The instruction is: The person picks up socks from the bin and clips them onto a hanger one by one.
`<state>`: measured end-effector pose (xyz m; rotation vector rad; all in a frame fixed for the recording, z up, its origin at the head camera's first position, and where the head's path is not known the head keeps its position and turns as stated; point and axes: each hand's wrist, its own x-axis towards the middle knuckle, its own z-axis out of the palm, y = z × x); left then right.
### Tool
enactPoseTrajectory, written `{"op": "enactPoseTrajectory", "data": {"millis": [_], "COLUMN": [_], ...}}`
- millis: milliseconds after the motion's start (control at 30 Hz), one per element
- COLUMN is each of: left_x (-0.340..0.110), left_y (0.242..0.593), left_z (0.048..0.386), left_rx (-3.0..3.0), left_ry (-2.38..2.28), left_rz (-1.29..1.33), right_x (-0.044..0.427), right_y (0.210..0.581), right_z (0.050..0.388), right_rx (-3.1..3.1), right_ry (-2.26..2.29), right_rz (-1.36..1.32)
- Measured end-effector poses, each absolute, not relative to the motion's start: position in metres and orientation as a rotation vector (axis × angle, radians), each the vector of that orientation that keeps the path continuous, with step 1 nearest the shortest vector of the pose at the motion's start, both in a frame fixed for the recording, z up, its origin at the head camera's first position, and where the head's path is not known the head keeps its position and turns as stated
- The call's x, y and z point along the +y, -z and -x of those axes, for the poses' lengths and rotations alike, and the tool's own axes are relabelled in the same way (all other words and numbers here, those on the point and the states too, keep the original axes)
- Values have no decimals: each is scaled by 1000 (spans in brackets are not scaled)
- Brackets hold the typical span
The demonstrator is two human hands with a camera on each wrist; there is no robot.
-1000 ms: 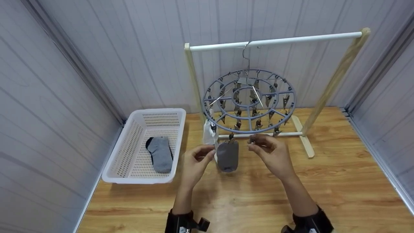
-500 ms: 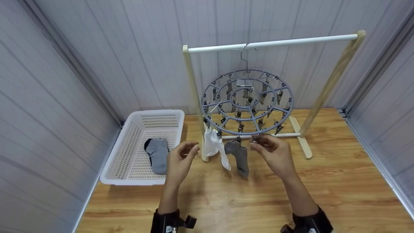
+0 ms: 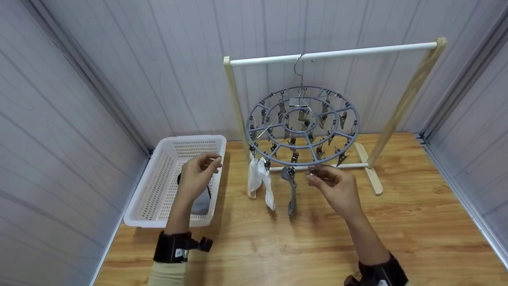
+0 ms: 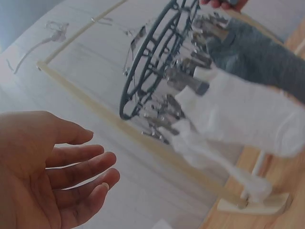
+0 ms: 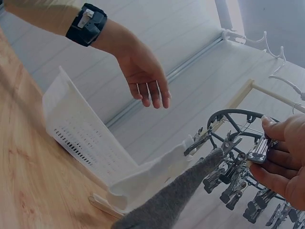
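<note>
My right hand [image 3: 335,190] pinches a metal clip [image 5: 259,149] at the front edge of the round grey clip hanger [image 3: 305,163]. Just left of it a grey sock [image 3: 293,194] hangs from a clip, seen nearly edge-on. White socks [image 4: 243,112] hang at the hanger's left front. My left hand [image 3: 195,176] is over the white basket [image 3: 137,194], empty, its fingers loosely bent, as the left wrist view also shows. Below that hand a grey sock [image 3: 201,203] lies in the basket, partly hidden by the hand and forearm.
A rack with a white top bar [image 3: 369,51] and wooden legs [image 3: 408,99] carries the hanger by its hook. Many unused clips dangle from the rings. The rack's right foot [image 3: 371,171] rests on the wooden table [image 3: 301,254], with panelled walls around it.
My left hand has moved left from beside the hanging socks to above the basket. The hanger has turned a little and its socks have swung. My right hand stays at the clip.
</note>
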<state>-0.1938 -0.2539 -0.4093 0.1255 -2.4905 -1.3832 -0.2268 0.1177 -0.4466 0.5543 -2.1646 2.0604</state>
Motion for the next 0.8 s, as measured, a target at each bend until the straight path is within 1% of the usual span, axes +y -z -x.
{"op": "enactPoseTrajectory", "data": {"millis": [367, 633, 800], "left_x": [-295, -319, -333], "left_y": [416, 432, 442], "left_z": [224, 244, 250], "left_rx": [-2769, -3013, -3173], "left_ry": [1158, 940, 909], "left_rz": [-193, -206, -233], "right_x": [118, 118, 118], "right_y": [447, 447, 446], "right_z": [228, 229, 228], "right_rx": [-2162, -2149, -2137], "right_ry": [-2032, -2034, -2039], "right_rz": [-595, -590, -591]}}
